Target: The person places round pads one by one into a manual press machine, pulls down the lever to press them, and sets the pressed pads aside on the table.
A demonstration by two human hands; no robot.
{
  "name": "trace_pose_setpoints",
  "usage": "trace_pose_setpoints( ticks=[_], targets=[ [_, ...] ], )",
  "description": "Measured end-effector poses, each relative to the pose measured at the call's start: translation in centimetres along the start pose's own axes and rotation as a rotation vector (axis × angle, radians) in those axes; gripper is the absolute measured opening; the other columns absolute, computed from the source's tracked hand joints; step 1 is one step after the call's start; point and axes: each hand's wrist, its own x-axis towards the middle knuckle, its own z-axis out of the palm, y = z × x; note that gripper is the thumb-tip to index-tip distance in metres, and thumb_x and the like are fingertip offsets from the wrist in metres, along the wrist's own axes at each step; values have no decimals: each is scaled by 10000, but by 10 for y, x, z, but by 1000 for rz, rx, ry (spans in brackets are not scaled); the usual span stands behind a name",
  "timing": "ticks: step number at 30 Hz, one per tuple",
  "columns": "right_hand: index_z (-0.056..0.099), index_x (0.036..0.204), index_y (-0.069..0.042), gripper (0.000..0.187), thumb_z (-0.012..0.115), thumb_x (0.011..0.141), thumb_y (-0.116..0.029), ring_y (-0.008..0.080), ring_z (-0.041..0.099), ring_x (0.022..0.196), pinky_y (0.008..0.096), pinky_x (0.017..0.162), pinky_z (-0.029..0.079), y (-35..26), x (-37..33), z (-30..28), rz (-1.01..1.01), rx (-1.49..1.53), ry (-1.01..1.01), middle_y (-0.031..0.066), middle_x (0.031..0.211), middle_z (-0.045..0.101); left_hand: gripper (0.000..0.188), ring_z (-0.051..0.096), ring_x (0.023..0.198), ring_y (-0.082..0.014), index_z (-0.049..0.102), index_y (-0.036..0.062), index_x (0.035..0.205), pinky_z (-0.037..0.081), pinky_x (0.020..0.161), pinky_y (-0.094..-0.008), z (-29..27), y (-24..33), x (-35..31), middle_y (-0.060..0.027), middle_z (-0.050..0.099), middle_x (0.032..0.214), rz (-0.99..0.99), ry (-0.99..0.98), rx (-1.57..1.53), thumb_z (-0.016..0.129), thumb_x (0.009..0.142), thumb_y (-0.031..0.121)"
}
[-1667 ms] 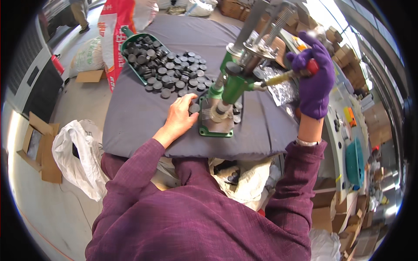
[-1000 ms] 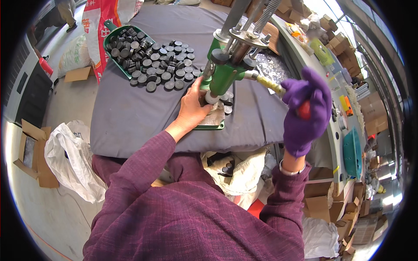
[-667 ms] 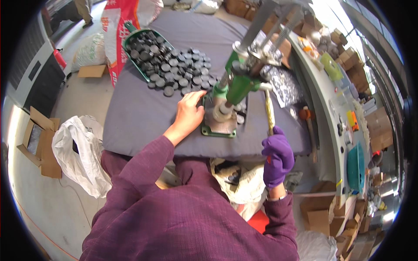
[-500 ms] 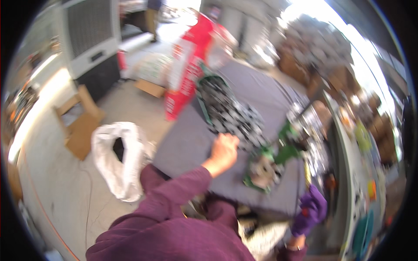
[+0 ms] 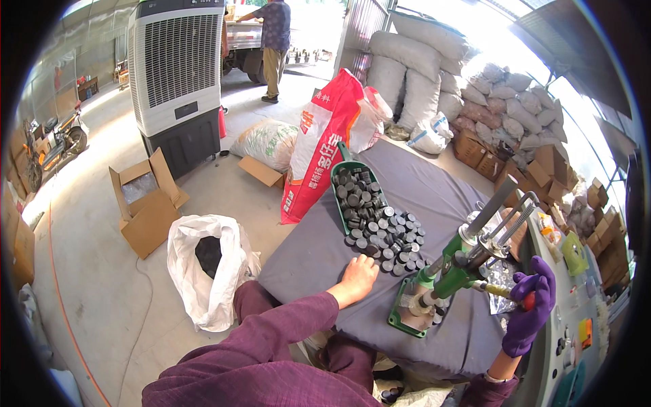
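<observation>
An air cooler stands near a carton.

Plum long-sleeved top, similar plum trousers; right hand in purple glove, light wristband; left hand bare, no glove

Bright daylight, washed-out glare at upper right, sunlit floor; edges bowed, corners black, centre crisp

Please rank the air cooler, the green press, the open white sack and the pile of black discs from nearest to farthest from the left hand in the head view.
1. Pile of black discs: just ahead of the left hand.
2. Green press: to the hand's right.
3. Open white sack: to its left, lower down.
4. Air cooler: far back on the left.
</observation>
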Motion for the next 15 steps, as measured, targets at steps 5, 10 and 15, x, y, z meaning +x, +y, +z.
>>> trace_pose_setpoints(
  ticks=[5, 10, 15],
  targets=[
    [559, 1249, 68, 483, 431, 950, -288, 111, 487, 592, 345, 825, 465, -3, 1, -7, 11, 0, 1, -7, 639, 479, 92, 555, 907, -321, 631, 64, 826, 487, 743, -452, 3, 7, -10, -110, 597, 924, 120, 110, -326, 633, 747, 111],
    [575, 1246, 74, 492, 441, 910, -259, 167, 602, 689, 334, 752, 524, 9, 2, -11, 59, 31, 80, 101, 829, 634, 126, 565, 828, -314, 632, 78, 818, 463, 723, -455, -13, -1, -11, -95, 631, 842, 188, 174, -194, 640, 694, 100],
    [586, 1206, 113, 474, 411, 912, -214, 165, 583, 663, 354, 768, 540, 13, 13, -1, -47, 127, -53, 103, 768, 611, 596, 634, 914, -323, 565, 44, 1237, 532, 805, -409, -28, 24, 0, -149, 654, 947, -131, 30, -690, 770, 677, 35]
  ],
)
